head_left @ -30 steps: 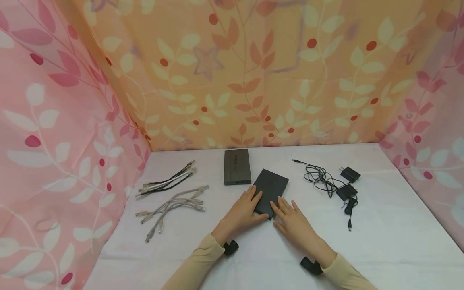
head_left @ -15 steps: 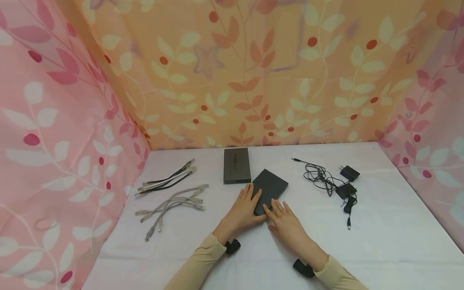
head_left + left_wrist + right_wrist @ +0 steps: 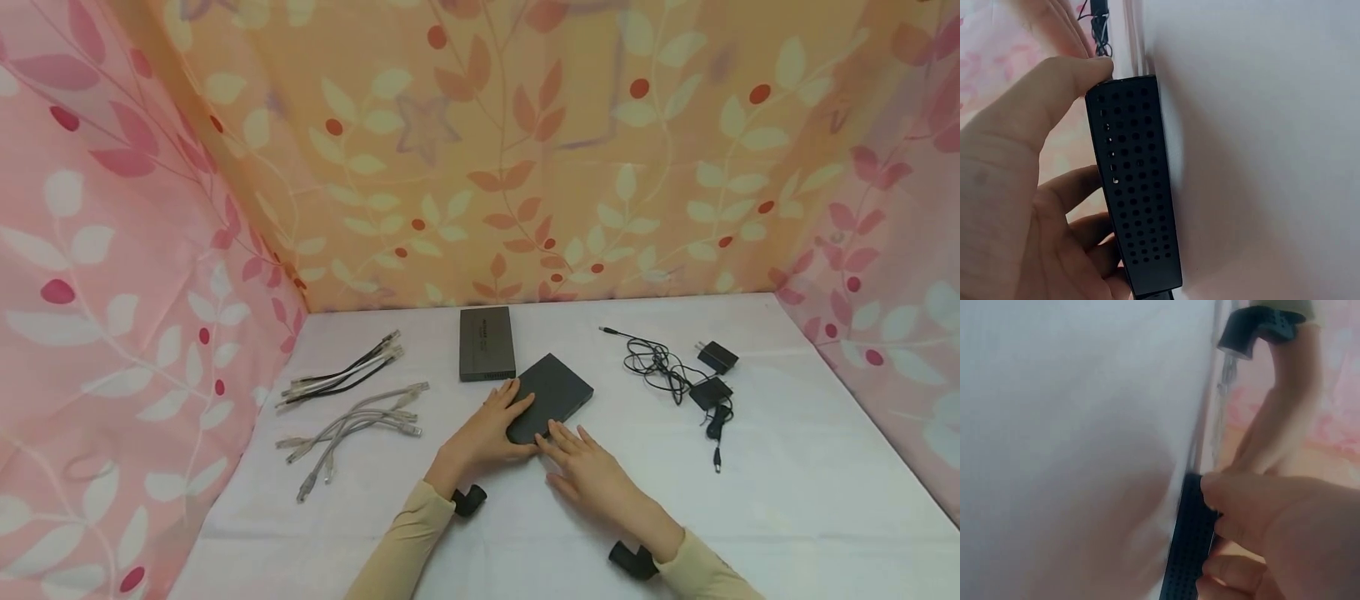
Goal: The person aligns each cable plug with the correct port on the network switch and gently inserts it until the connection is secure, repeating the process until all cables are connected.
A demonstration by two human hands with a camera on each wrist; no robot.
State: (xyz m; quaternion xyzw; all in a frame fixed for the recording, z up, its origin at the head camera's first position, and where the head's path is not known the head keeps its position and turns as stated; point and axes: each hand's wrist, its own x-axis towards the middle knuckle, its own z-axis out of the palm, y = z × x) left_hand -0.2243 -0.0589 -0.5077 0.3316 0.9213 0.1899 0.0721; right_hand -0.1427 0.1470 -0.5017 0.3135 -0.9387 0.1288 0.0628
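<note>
A dark network switch lies turned at an angle on the white-covered table, in front of both hands. My left hand holds it along its left side, fingers over its top and thumb at the near corner. In the left wrist view the switch's perforated side faces the camera, with the thumb on its upper corner. My right hand has its fingers stretched out, fingertips right at the near edge. The right wrist view shows a strip of the vented side beside the right thumb.
Behind stands a second, grey-brown network switch. Grey network cables and shorter black-and-white cables lie at the left. Right of the switches are a coiled black power cord and black power adapters. Patterned cloth encloses the table.
The dark switch has turned clockwise under my left hand, its near end swinging left. My right hand has shifted left along with that end.
</note>
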